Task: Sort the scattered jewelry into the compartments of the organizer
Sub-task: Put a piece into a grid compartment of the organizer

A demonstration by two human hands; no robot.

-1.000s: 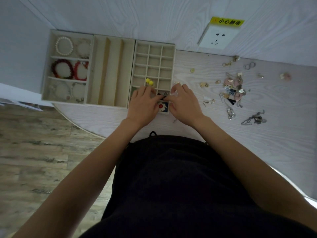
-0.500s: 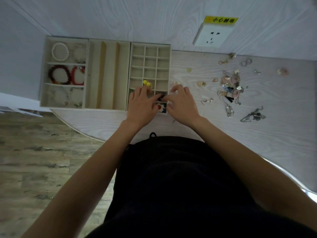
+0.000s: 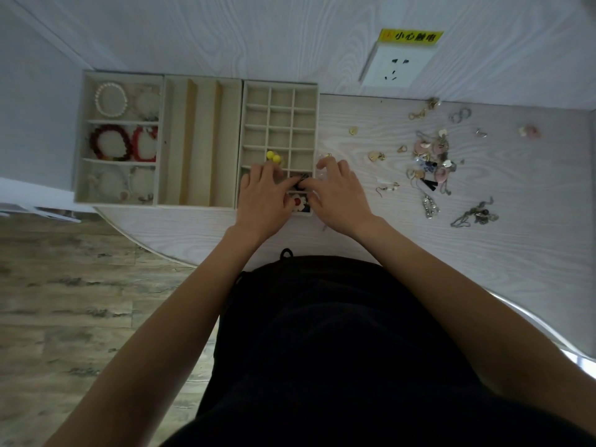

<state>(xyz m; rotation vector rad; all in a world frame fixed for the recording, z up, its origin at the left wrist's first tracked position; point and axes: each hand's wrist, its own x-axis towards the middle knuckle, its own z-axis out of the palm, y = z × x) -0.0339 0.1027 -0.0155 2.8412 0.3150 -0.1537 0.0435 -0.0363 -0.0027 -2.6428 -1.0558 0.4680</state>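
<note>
A: Pinching dark earring [image 3: 301,181] with both: left hand [image 3: 263,201], right hand [image 3: 342,196], over organizer [image 3: 248,124] near-right cells.
B: Rest?
A: Loose jewelry [image 3: 432,159] scattered right on surface [image 3: 371,250].

We saw organizer [image 3: 200,140] lined in matt cream cloth-like stuff. Table [image 3: 483,253] was pale wood grain, smooth, low sheen; its near right edge glinted like metal. Scattered jewelry [image 3: 432,162] near table's far right corner looked metallic, some pieces glossy. Pearl bracelet [image 3: 110,100] shone softly. Floor [image 3: 64,301] was weathered-looking wood plank.
</note>
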